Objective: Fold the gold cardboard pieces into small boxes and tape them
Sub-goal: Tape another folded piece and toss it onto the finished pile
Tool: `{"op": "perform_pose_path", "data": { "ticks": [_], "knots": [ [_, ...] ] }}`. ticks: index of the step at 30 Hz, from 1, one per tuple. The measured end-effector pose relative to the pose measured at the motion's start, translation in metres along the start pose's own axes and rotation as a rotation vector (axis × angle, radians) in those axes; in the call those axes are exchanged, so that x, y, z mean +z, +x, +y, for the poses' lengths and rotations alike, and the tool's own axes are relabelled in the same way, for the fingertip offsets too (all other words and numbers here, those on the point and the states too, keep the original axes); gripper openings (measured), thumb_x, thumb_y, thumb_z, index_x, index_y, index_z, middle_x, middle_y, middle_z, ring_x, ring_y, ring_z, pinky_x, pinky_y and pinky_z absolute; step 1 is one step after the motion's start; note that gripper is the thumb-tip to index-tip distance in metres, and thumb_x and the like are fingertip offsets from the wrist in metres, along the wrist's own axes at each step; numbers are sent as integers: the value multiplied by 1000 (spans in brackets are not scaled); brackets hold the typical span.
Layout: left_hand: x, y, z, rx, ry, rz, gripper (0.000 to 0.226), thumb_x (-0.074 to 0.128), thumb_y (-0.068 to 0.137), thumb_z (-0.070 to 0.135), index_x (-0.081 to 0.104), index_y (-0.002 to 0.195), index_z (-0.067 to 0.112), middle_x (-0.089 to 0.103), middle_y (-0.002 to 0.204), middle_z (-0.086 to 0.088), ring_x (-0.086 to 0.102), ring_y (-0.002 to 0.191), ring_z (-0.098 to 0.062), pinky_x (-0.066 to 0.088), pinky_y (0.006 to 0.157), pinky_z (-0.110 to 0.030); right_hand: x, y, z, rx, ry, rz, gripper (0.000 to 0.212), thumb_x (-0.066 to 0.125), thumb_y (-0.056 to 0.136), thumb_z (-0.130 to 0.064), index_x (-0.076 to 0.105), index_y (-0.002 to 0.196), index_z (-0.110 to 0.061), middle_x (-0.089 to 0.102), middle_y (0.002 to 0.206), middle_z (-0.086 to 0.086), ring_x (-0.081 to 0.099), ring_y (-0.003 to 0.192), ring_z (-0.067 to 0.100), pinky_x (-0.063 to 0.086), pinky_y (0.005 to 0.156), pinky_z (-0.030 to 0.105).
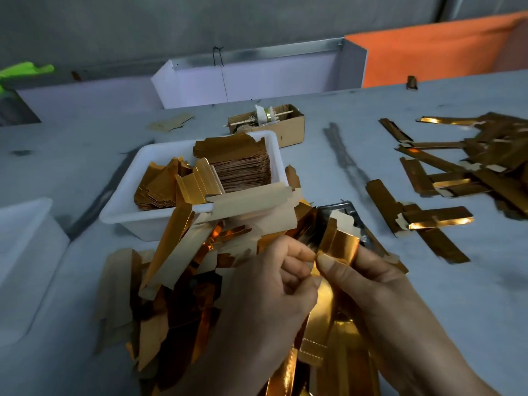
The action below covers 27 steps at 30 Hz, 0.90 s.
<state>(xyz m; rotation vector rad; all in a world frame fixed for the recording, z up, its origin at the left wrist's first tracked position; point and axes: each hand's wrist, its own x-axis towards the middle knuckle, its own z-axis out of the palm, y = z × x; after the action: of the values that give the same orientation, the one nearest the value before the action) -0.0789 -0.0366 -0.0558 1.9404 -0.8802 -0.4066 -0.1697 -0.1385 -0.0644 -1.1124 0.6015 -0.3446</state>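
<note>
Gold cardboard piece (338, 248) half buried under both thumbs, lower end lost behind wrists, long axis running away toward tray (137, 167), pinched by left hand (274, 287) and right hand (371, 284).

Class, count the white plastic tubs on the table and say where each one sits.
2. One tub sits left of centre beyond the hands, holding stacked gold cardboard. The other tub is at the left edge, partly cut off. More may lie outside the view.
</note>
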Motion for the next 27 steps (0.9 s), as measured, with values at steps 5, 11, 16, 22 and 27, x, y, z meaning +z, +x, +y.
{"op": "perform_pose_path", "data": {
  "ticks": [5,11,16,22,27],
  "knots": [
    [0,-5,-8,-333,-369,-138,17,74,69,35,68,84,29,70,77,15,67,77,-1,50,63,-14,-3,1,2,96,168,-23,19,64,77,-24,74,91,-17,69,76,9,67,66,20,53,56,29],
    [12,-8,-10,-354,-413,3,2,68,76,29,68,77,30,71,75,8,68,74,-11,54,61,-21,-3,-1,6,104,180,7,17,63,77,-26,74,86,-17,70,78,13,67,67,24,53,56,28],
    [15,-7,-8,-404,-400,8,6,67,81,34,68,83,28,72,76,5,70,76,-16,59,70,-36,1,-2,5,-6,32,116,16,62,78,-27,74,86,-19,71,72,9,68,59,16,49,46,18],
    [16,-9,-16,-406,-366,28,3,68,81,27,68,83,27,71,74,9,68,72,-9,51,58,-19,-5,-5,-1,9,-139,63,23,58,75,-39,70,79,-20,72,77,6,70,69,16,53,56,26],
    [17,-14,-18,-433,-418,33,8,64,84,29,68,88,24,69,72,4,66,60,-4,45,46,-11,-50,1,-17,-215,-538,383,10,62,83,-31,68,78,-24,66,84,-7,60,83,9,41,63,22]
  ]
}}
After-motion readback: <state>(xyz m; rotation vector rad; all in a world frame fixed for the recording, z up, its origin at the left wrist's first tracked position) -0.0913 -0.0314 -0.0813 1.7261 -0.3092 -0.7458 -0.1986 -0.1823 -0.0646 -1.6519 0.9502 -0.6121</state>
